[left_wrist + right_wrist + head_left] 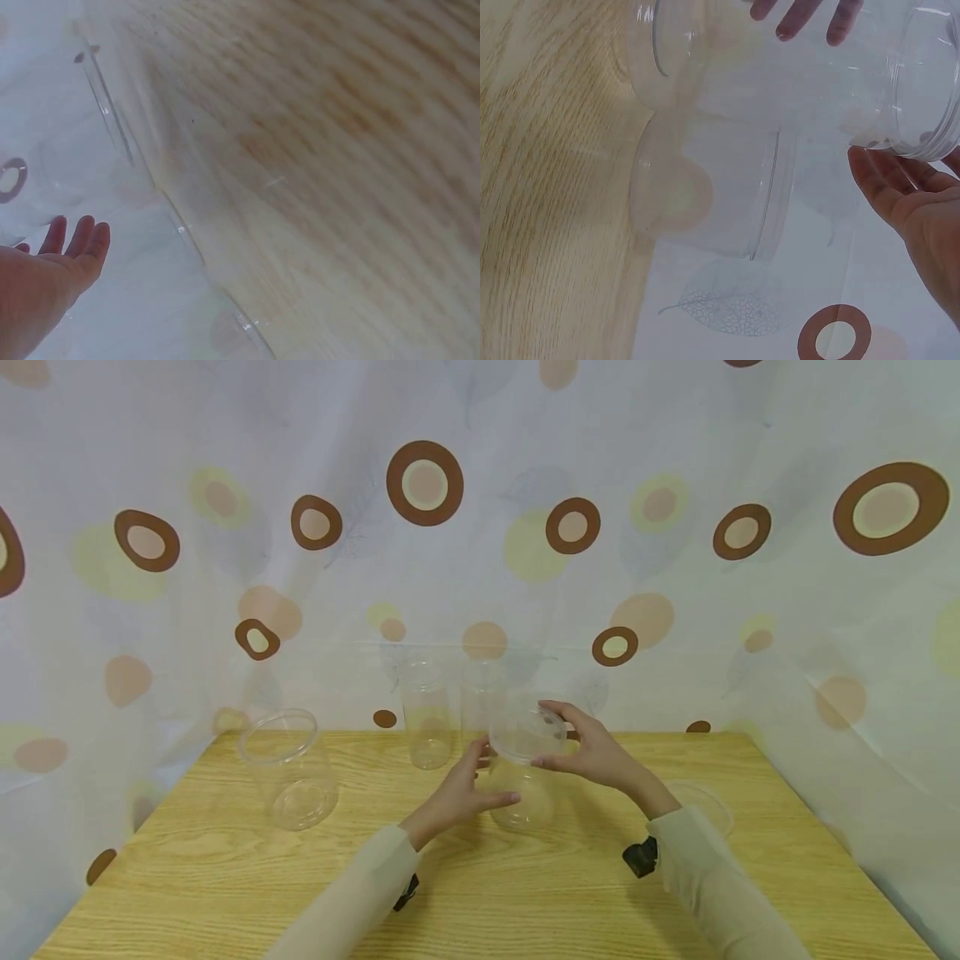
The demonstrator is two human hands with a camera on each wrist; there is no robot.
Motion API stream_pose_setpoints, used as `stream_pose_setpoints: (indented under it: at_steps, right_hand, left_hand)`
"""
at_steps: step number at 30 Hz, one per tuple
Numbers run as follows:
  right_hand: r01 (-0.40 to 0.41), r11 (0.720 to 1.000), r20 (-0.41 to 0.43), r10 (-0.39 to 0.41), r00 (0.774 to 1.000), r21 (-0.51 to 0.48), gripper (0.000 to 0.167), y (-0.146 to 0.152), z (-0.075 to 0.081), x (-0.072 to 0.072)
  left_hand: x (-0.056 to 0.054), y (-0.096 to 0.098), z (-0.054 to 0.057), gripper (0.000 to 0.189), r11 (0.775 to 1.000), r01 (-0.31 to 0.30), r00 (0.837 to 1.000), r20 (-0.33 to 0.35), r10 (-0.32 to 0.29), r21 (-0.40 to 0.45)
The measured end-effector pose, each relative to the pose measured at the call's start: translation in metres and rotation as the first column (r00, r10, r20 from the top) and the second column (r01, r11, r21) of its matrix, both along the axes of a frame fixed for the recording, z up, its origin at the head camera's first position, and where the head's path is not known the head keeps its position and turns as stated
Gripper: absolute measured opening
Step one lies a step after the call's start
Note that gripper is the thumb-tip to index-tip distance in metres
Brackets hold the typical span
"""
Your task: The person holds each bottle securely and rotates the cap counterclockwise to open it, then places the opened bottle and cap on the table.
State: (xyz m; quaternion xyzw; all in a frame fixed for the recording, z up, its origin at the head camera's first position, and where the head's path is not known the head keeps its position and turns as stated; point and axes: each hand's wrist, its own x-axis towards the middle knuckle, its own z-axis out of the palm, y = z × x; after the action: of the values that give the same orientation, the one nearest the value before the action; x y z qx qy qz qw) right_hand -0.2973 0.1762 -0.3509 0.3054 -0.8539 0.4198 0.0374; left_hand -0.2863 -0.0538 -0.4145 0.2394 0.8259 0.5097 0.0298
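A clear plastic jar (522, 789) stands on the wooden table in the middle of the head view. My right hand (600, 756) grips it at the mouth, thumb on the near side and fingers reaching round the far side. Lower down, my left hand (457, 793) holds the jar's left side, its thumb across the front and fingers behind. In the right wrist view, the right hand (930, 217) has its fingertips at the jar's ringed neck (900, 90), and left-hand fingertips (799, 19) show against the body. The left wrist view shows the left hand (56, 277) with fingers slightly bent.
A wide, open clear jar (300, 806) stands at the left. Two tall clear containers stand near the back edge, one at left (429, 727) and one behind the held jar (482, 697). A clear round lid (729, 818) lies beside the right sleeve. A patterned curtain (480, 577) hangs behind.
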Motion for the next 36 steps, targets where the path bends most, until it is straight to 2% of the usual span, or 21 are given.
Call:
stream_pose_setpoints:
  at_steps: [4,13,21,24,27,31,34,36]
  right_hand:
    - [-0.017,0.999,-0.006,0.017,1.000,-0.029,0.076,-0.002,0.004,0.005]
    - [-0.040,0.993,0.006,0.041,0.999,-0.112,0.074,-0.011,0.013,0.018]
    - [-0.087,0.986,0.036,0.093,0.995,-0.144,0.072,-0.018,0.019,0.028]
    - [-0.097,0.986,0.049,0.104,0.993,-0.134,0.074,-0.019,0.021,0.031]
    - [-0.080,0.989,0.072,0.089,0.993,-0.121,0.079,-0.022,0.023,0.034]
    - [-0.056,0.991,0.092,0.067,0.993,-0.118,0.081,-0.026,0.024,0.038]
    - [-0.053,0.991,0.078,0.063,0.995,-0.120,0.080,-0.028,0.026,0.040]
    - [-0.051,0.991,0.067,0.060,0.996,-0.125,0.079,-0.029,0.027,0.041]
  left_hand:
    - [0.003,-0.004,0.003,0.087,1.000,0.027,0.999,-0.018,-0.027,0.012]
    - [0.013,-0.012,0.005,0.105,0.996,0.080,0.997,-0.017,-0.079,0.046]
    - [0.035,-0.018,0.033,0.103,0.987,0.124,0.992,-0.011,-0.123,0.103]
    - [0.038,-0.020,0.037,0.103,0.983,0.141,0.990,-0.005,-0.141,0.119]
    - [0.038,-0.022,0.037,0.103,0.976,0.171,0.985,-0.014,-0.171,0.137]
    - [0.029,-0.025,0.024,0.100,0.970,0.197,0.980,-0.059,-0.190,0.142]
    - [0.030,-0.026,0.025,0.098,0.967,0.203,0.978,-0.081,-0.192,0.157]
    - [0.036,-0.027,0.033,0.097,0.963,0.209,0.976,-0.089,-0.196,0.169]
